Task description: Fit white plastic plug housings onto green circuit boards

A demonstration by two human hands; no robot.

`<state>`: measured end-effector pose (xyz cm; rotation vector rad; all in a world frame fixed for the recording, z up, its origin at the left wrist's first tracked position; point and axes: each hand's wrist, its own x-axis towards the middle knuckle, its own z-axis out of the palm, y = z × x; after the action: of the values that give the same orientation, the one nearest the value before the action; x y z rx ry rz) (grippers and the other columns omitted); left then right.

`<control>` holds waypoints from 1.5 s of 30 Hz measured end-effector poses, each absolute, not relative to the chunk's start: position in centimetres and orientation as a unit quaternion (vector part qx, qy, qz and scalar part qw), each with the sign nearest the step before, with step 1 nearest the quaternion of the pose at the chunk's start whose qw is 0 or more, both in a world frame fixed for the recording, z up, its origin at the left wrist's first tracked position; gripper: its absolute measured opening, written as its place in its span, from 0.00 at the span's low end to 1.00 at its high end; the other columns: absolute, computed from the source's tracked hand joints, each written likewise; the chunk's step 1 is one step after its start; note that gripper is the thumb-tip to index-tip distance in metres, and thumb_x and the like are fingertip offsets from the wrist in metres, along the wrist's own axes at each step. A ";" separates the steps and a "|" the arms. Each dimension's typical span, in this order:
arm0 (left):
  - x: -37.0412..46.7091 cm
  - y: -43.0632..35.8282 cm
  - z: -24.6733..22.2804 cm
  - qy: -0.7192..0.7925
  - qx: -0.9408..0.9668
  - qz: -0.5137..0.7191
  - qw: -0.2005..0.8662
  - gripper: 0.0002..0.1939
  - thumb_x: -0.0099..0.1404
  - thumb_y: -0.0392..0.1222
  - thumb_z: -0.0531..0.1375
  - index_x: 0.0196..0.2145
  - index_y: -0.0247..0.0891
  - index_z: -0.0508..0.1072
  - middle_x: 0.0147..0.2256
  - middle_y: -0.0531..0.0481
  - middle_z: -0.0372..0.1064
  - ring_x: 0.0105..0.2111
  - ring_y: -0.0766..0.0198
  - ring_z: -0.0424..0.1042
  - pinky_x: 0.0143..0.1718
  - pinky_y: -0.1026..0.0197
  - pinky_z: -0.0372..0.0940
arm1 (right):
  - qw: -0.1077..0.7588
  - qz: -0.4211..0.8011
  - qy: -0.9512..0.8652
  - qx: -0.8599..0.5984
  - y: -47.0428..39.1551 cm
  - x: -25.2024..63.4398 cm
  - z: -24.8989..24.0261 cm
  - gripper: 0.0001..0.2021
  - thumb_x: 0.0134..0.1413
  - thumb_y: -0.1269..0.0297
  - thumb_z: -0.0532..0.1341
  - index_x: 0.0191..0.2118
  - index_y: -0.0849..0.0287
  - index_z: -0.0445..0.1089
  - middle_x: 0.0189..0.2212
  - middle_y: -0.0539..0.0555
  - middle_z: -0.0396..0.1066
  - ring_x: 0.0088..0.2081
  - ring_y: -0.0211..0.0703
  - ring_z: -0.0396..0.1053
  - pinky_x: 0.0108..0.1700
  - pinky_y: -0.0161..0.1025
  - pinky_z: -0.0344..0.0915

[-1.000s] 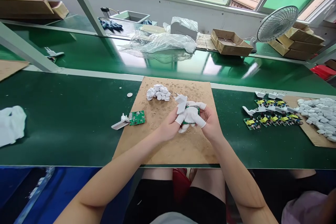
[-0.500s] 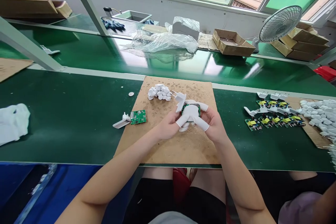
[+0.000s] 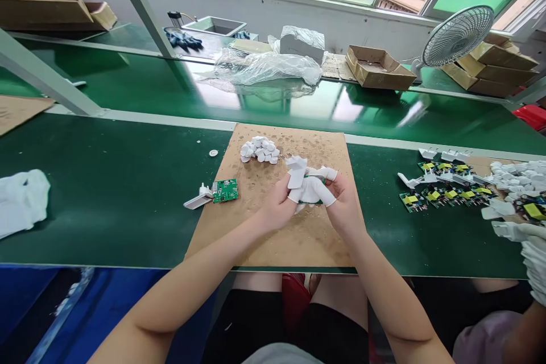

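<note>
My left hand (image 3: pixel 280 198) and my right hand (image 3: pixel 346 200) are closed on a green circuit board (image 3: pixel 321 178) above the brown board. White finger covers (image 3: pixel 326 196) on my thumbs and fingers hide most of it. A white plastic piece (image 3: pixel 297 172) sticks up at the circuit board's left end, beside my left fingers. Left of my hands lies another green circuit board (image 3: pixel 225 190), joined to a white plastic piece (image 3: pixel 198 199). Beyond my hands is a pile of small white pieces (image 3: pixel 259 150).
The brown board (image 3: pixel 273 247) lies on the green table. Several circuit boards with yellow parts (image 3: pixel 450 195) lie at right, near a white heap (image 3: pixel 518 179). A co-worker's gloved hand (image 3: pixel 535 261) is at the right edge. White cloth (image 3: pixel 23 199) lies left; a fan (image 3: pixel 458 37) stands behind.
The circuit board in my hands has tilted, and its white piece now stands more upright. A co-worker's gloved hand has come in at the right with a circuit board.
</note>
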<state>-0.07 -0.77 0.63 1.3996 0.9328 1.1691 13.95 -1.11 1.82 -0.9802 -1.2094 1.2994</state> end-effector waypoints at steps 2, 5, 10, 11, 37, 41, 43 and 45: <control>0.0 -0.8 0.7 0.377 0.558 0.478 0.564 0.22 0.63 0.63 0.58 0.34 0.39 0.67 0.21 0.56 0.63 0.19 0.70 0.56 0.19 0.64 0.53 | 0.531 0.549 -0.502 -0.405 -1.1 14.1 1.9 0.17 0.47 0.48 0.70 0.34 0.55 0.72 0.30 0.50 0.72 0.24 0.36 0.62 0.23 0.35 0.60; 0.2 -0.8 0.4 0.352 0.520 0.493 0.602 0.28 0.60 0.69 0.59 0.35 0.39 0.68 0.20 0.57 0.60 0.17 0.71 0.53 0.17 0.64 0.50 | 0.534 0.546 -0.497 -0.411 -1.1 14.1 2.0 0.17 0.48 0.46 0.70 0.31 0.55 0.71 0.28 0.50 0.71 0.25 0.38 0.65 0.23 0.35 0.60; 0.3 -0.7 -0.8 0.326 0.491 0.481 0.649 0.33 0.58 0.75 0.56 0.34 0.38 0.69 0.18 0.57 0.58 0.16 0.72 0.51 0.14 0.66 0.46 | 0.519 0.560 -0.500 -0.410 -1.0 14.0 2.0 0.17 0.47 0.47 0.70 0.31 0.55 0.69 0.28 0.50 0.71 0.31 0.42 0.69 0.27 0.36 0.64; 0.3 -0.7 -1.0 0.325 0.491 0.477 0.653 0.33 0.59 0.75 0.55 0.35 0.37 0.70 0.18 0.57 0.58 0.16 0.72 0.51 0.14 0.66 0.46 | 0.518 0.559 -0.501 -0.410 -0.9 13.9 2.0 0.17 0.45 0.49 0.71 0.31 0.55 0.69 0.28 0.50 0.71 0.31 0.42 0.70 0.28 0.36 0.65; 0.2 -0.8 0.1 0.378 0.534 0.515 0.554 0.20 0.60 0.59 0.64 0.37 0.40 0.68 0.27 0.53 0.66 0.24 0.68 0.61 0.20 0.66 0.56 | 0.483 0.588 -0.550 -0.345 -1.2 14.3 2.4 0.19 0.48 0.52 0.72 0.43 0.54 0.72 0.39 0.55 0.76 0.41 0.46 0.73 0.37 0.39 0.73; 0.0 -0.9 0.4 0.356 0.511 0.490 0.610 0.22 0.60 0.61 0.63 0.39 0.40 0.68 0.22 0.57 0.62 0.17 0.72 0.54 0.16 0.66 0.50 | 0.471 0.598 -0.566 -0.317 -1.2 14.6 2.3 0.20 0.49 0.52 0.72 0.46 0.54 0.73 0.43 0.57 0.76 0.46 0.50 0.73 0.41 0.42 0.75; -0.1 -0.8 0.5 0.344 0.482 0.479 0.648 0.26 0.59 0.64 0.63 0.44 0.40 0.69 0.20 0.59 0.58 0.15 0.73 0.51 0.14 0.67 0.47 | 0.464 0.602 -0.575 -0.303 -1.1 14.8 2.3 0.22 0.49 0.53 0.72 0.48 0.53 0.72 0.45 0.57 0.76 0.49 0.51 0.73 0.44 0.44 0.75; -0.2 -0.7 0.4 0.338 0.461 0.473 0.671 0.30 0.58 0.65 0.64 0.47 0.41 0.69 0.20 0.59 0.58 0.15 0.73 0.50 0.14 0.67 0.47 | 0.461 0.597 -0.585 -0.297 -1.0 14.9 2.4 0.22 0.50 0.53 0.72 0.49 0.53 0.72 0.47 0.58 0.75 0.52 0.52 0.72 0.48 0.46 0.75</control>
<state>-0.19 -0.74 0.37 1.0381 0.7610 1.0662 14.95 -0.98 2.36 -0.7299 -1.4402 1.4700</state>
